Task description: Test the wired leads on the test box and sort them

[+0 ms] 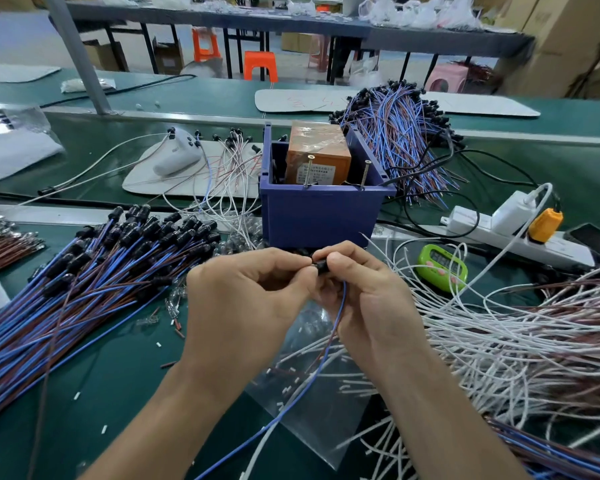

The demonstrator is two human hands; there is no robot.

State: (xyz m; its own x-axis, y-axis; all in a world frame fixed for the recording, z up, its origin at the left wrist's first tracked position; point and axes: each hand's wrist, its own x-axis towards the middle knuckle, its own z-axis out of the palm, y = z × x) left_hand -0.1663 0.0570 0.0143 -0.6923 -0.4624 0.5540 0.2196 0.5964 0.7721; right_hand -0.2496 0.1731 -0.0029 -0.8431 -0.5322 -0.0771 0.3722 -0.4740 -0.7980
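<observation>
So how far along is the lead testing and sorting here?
Seemingly done: the fanned pile of blue-and-brown black-capped leads at left. In hand: left hand and right hand pinch one blue-and-brown lead's black socket before the orange test box in its blue plastic bin. Seemingly left: the tangled white wires at right.

Bare left hand (pixel 246 306), bare right hand (pixel 371 303), both forearms (pixel 194 403) bare too.

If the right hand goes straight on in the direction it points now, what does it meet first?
Probably the fingertips of the left hand, which pinch the same black socket; behind them stands the blue bin, though depth is unclear.
</observation>
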